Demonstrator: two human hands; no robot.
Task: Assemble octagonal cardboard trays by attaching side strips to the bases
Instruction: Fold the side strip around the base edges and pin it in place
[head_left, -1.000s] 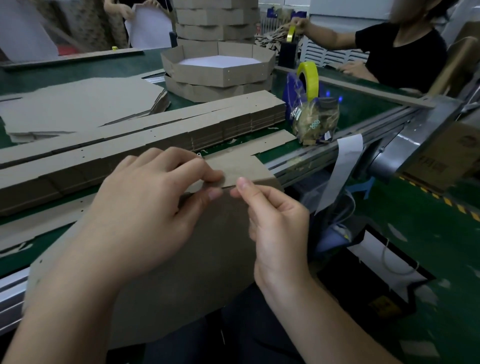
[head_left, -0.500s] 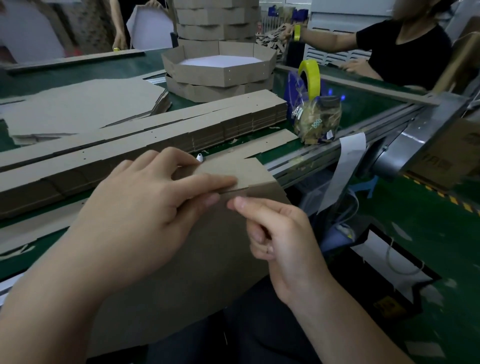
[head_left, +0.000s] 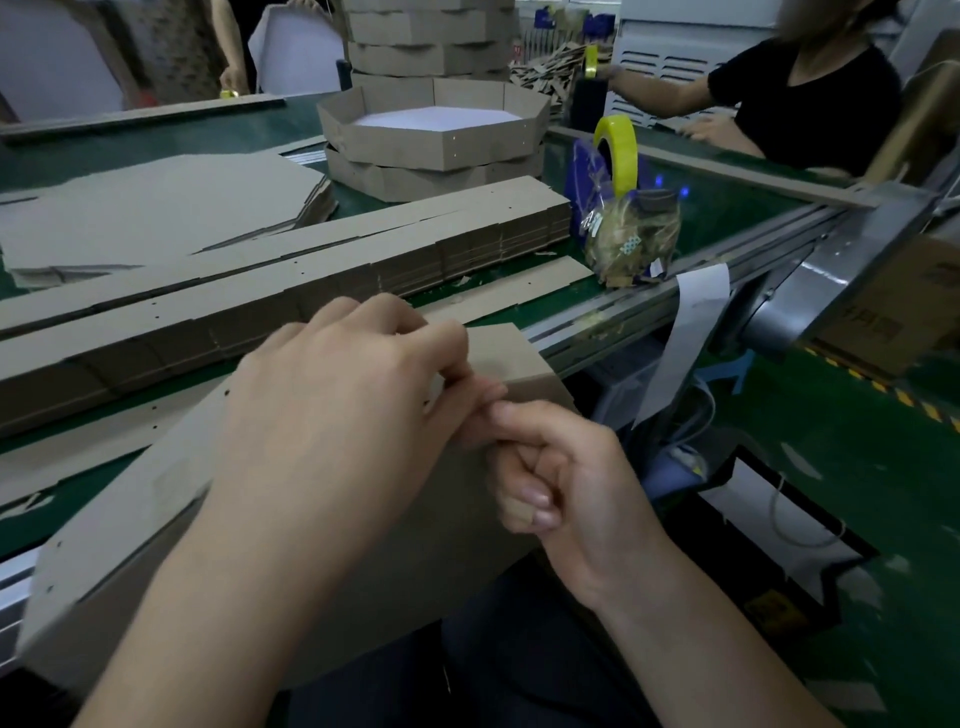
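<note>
Brown cardboard fills the middle of the view. It is a big flat base (head_left: 130, 545), and it leans from the near edge of the table (head_left: 727, 208) down over the person's lap. At its top right corner a side strip (head_left: 509, 358) stands along the edge of the base, touching it.

The left hand (head_left: 353, 415) lies on top of the base. Its fingers are curled, and they pinch the side strip right where it meets the base. The right hand (head_left: 571, 488) is just beside it, so close that the two hands touch. Its pointing finger and thumb nip the same edge of the base, and its other fingers are tucked into the palm (the spot is a bit blurry).

A loose strip (head_left: 519, 288) lies on the green table just past the hands. Behind it is a long pile of strips (head_left: 311, 280). Farther back on the left is a pile of flat sheets (head_left: 156, 208). Some finished trays (head_left: 436, 140) are stacked in the middle at the back, and the top one has a white bottom. To the right of the trays a yellow tape roll (head_left: 621, 143) stands up, with a clear bag (head_left: 628, 239) in front of it. Another person (head_left: 810, 98) in a black top sits at the far right side of the table.
</note>
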